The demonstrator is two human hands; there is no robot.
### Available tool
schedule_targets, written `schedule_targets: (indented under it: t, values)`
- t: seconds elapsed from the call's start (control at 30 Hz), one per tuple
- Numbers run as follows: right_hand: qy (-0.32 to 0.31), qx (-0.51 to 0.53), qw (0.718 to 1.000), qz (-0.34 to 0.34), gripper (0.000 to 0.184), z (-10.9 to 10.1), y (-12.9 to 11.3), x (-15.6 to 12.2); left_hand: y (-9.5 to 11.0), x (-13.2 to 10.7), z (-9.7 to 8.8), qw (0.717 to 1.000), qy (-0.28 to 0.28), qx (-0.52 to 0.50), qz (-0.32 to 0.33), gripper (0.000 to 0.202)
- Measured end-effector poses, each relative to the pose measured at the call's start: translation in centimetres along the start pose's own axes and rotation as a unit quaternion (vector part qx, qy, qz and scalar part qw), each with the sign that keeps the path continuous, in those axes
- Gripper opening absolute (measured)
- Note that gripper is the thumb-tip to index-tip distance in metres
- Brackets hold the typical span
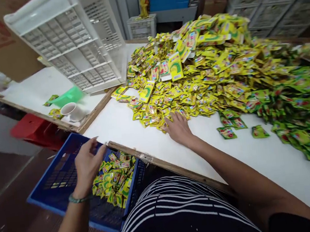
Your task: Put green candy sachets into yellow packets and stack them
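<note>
A big heap of small yellow sachets (194,71) covers the far part of the white table (259,156). My right hand (177,128) lies flat on the near edge of that heap, fingers spread over several sachets. My left hand (86,163) hovers over the blue plastic crate (53,178) beside the table edge, fingers loosely curled and apart, nothing visible in them. The crate holds a small pile of the same yellow sachets (114,179) at its right side.
Green sachets (296,116) form a second heap at the right, with a few loose ones (227,132) nearby. A white crate (75,39) leans tilted at the back left. A white cup (71,110), a green scoop (67,97) and a red stool (34,130) sit left.
</note>
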State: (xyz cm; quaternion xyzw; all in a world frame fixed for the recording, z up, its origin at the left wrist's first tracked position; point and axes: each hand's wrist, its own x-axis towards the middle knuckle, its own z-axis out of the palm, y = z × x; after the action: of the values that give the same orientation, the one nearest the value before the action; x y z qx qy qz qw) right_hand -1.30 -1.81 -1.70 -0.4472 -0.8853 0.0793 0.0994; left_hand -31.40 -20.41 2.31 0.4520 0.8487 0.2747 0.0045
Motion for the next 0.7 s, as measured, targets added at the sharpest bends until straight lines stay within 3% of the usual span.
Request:
schedule_targets:
  t: [0.1,0.2,0.33,0.43,0.5,0.6,0.7]
  values:
    - [-0.044,-0.025,0.998,0.022,0.048,0.8,3.2,-2.2,8.5,0.8,4.6,0.979,-0.112,-0.099,0.135,0.047]
    - [-0.053,-0.009,0.999,0.007,0.050,1.1,5.5,-5.1,16.3,-0.4,9.3,0.942,-0.202,-0.111,0.245,0.038]
    - [0.061,0.039,0.996,0.046,0.042,0.2,9.6,-9.0,23.8,-2.7,13.3,0.900,-0.300,-0.029,0.316,0.028]
    - [0.145,0.048,0.974,0.167,0.040,-0.6,13.3,-11.2,26.9,-3.5,15.2,0.908,-0.310,0.049,0.278,0.033]
    - [0.126,0.048,0.966,0.220,0.034,-0.8,15.1,-11.9,27.9,-3.6,16.4,0.911,-0.317,0.084,0.250,0.045]
    - [0.083,0.073,0.973,0.203,0.022,-0.8,16.2,-11.9,28.5,-3.7,17.9,0.909,-0.330,0.103,0.231,0.061]
    - [0.053,0.129,0.976,0.167,0.011,-1.0,16.4,-11.0,28.2,-3.6,18.5,0.904,-0.352,0.083,0.225,0.062]
